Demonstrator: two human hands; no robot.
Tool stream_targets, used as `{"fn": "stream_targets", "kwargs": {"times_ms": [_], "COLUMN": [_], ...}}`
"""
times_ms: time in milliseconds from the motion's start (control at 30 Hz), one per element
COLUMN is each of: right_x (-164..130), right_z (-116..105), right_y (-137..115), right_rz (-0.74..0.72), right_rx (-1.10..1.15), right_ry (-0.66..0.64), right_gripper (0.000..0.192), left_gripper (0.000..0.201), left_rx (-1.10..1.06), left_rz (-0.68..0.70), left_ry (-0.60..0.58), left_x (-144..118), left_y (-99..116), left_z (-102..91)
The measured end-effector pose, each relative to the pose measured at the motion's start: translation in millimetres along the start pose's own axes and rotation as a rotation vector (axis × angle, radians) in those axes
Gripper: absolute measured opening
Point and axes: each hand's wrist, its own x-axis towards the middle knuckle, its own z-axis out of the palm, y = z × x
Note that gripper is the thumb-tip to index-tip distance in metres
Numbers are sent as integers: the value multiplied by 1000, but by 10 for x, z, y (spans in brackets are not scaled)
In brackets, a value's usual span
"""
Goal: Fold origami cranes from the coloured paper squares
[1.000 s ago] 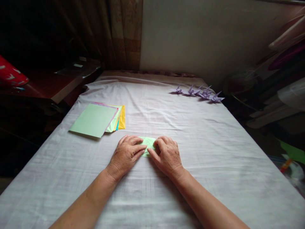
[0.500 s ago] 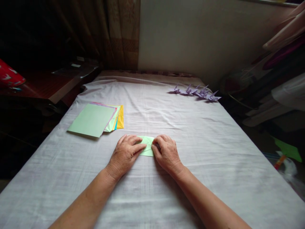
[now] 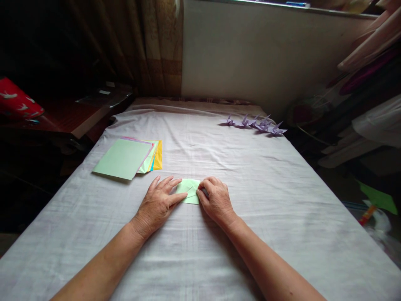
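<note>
While the green paper is pressed flat, part-folded, under both hands' extended fingers, five purple cranes lie finished beyond it; unfolded sheets remain.

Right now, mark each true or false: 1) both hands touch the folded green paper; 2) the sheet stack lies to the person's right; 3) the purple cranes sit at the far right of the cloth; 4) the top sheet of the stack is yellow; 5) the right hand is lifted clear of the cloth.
1) True: the left hand and right hand both press on the green paper.
2) False: the stack lies to the left, beyond the left hand.
3) True: the cranes line up at the far right edge of the cloth.
4) False: the top sheet is pale green; yellow shows only at the stack's right edge.
5) False: it rests on the cloth at the paper's right edge.
</note>
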Motion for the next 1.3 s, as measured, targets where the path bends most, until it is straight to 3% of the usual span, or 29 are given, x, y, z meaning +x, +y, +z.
{"fn": "stream_targets", "kwargs": {"times_ms": [333,433,567,700,967,1300], "right_x": [11,0,-17,-16,-4,-2], "right_z": [-20,-4,25,33,30,29], "right_y": [-32,-32,-40,-47,23,122], "right_rz": [13,22,5,2,15,-20], "right_rx": [-3,-24,-76,-105,70,239], "right_ry": [1,7,41,42,80,74], "right_gripper": [6,10,31,26,21,39], "left_gripper": [27,22,13,10,30,27], "left_rx": [41,16,-20,1,-64,-108], "left_rz": [30,22,14,24,8,15], "left_ry": [19,10,-1,-40,-2,-14], "left_x": [-127,-48,149,263,151,130], "left_y": [-25,43,173,257,208,186], "left_z": [-111,-172,-210,-159,-59,-43]}}
